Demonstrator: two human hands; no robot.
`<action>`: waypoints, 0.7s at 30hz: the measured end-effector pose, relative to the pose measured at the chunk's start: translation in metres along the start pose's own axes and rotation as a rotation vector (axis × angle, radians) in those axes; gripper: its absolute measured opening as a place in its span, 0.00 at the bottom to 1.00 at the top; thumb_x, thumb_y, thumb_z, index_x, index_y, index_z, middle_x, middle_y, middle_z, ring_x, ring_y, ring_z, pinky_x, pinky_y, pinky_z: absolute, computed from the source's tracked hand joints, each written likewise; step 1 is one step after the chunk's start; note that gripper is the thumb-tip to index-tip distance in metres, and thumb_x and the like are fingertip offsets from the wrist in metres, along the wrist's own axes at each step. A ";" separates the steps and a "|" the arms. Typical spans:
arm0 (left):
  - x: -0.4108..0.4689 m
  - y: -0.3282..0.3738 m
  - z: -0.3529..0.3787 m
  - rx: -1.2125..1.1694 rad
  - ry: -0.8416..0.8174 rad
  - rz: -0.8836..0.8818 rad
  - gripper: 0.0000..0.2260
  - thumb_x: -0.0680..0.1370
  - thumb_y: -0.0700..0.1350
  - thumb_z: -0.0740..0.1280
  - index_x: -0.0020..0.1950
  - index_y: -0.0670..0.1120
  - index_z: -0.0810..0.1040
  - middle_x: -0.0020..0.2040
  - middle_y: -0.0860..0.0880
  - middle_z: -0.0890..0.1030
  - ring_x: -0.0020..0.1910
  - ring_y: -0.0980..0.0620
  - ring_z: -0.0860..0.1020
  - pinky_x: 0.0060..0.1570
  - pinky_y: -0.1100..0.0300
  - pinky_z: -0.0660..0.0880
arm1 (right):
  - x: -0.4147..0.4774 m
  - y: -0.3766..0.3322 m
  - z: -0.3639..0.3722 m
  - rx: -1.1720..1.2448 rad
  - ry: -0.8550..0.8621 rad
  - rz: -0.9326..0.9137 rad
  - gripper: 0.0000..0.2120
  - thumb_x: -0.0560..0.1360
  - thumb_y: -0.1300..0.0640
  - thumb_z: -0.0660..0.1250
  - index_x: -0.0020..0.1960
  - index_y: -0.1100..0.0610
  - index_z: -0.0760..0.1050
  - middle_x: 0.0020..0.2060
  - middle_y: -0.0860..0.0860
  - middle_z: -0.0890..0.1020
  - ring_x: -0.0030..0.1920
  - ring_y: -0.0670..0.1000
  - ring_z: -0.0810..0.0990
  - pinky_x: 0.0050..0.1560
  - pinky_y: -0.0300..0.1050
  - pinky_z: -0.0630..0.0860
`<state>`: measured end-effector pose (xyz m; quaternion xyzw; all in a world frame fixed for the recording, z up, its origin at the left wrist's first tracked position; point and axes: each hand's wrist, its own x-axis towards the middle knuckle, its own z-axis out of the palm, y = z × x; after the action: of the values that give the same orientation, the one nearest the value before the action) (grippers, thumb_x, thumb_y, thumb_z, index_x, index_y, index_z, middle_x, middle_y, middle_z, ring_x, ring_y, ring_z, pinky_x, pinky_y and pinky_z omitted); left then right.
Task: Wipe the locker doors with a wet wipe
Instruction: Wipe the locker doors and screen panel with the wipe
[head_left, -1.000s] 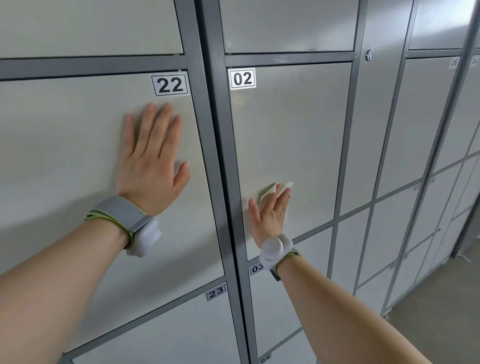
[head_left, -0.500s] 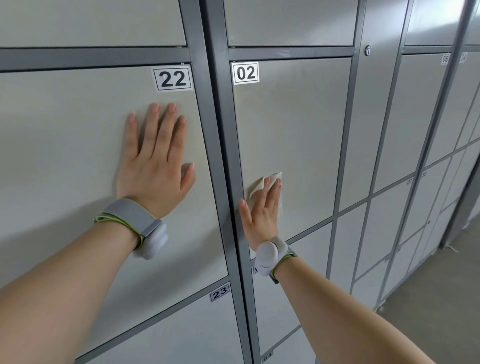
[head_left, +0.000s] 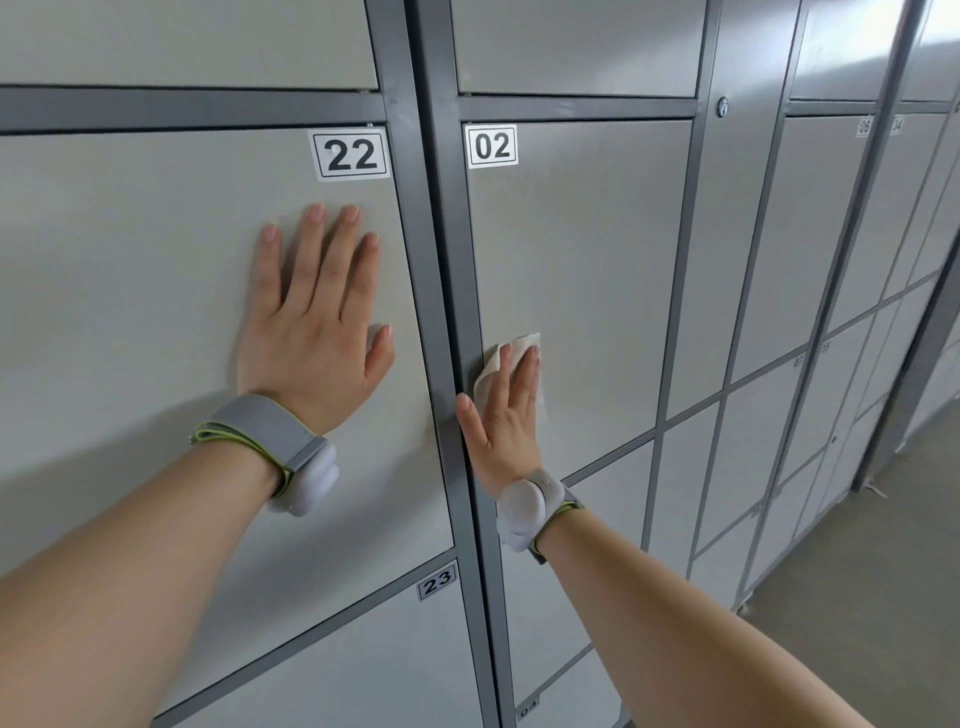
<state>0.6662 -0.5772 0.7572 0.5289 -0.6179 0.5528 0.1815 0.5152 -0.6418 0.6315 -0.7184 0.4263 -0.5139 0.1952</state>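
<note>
**A:** We've got the wet wipe (head_left: 487, 375) low on the left side of door 02 (head_left: 587, 260), just beside the grey frame post (head_left: 457, 260). Our right hand (head_left: 501, 415) pins it flat, fingers straight.

**B:** And our left hand (head_left: 311, 332) lies spread on door 22 (head_left: 130, 286), holding nothing.

**A:** That wipe looks light, limp and damp. We reckon it'll bunch unless we press across its middle.

**B:** Off-white, creased, one corner peeking above our fingertips (head_left: 533, 356).

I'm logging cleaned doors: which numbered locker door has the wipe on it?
Door 02: the right hand presses the wet wipe against it. Door 22 has only the bare left hand; door 23 is untouched.
</note>
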 end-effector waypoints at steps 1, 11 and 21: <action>0.000 0.000 0.000 -0.001 0.000 0.001 0.28 0.76 0.49 0.57 0.73 0.36 0.60 0.75 0.37 0.59 0.74 0.37 0.54 0.72 0.41 0.41 | -0.005 0.007 0.002 -0.023 -0.013 0.014 0.42 0.70 0.31 0.42 0.75 0.51 0.34 0.74 0.55 0.32 0.72 0.47 0.27 0.68 0.35 0.27; 0.000 -0.001 -0.001 -0.003 0.001 0.004 0.28 0.76 0.48 0.58 0.73 0.36 0.61 0.75 0.37 0.59 0.74 0.36 0.55 0.72 0.42 0.41 | -0.009 0.007 -0.003 0.025 -0.051 0.157 0.39 0.77 0.36 0.50 0.77 0.55 0.38 0.74 0.56 0.32 0.74 0.51 0.30 0.71 0.41 0.33; 0.000 0.000 -0.001 -0.007 0.005 0.007 0.28 0.75 0.48 0.58 0.73 0.36 0.62 0.75 0.38 0.60 0.74 0.36 0.55 0.72 0.41 0.41 | -0.029 0.029 0.007 -0.093 -0.071 0.167 0.40 0.74 0.31 0.46 0.76 0.51 0.34 0.75 0.55 0.32 0.74 0.49 0.29 0.71 0.40 0.32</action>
<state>0.6661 -0.5757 0.7576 0.5248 -0.6213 0.5525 0.1827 0.5066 -0.6357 0.5915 -0.7062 0.5010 -0.4499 0.2189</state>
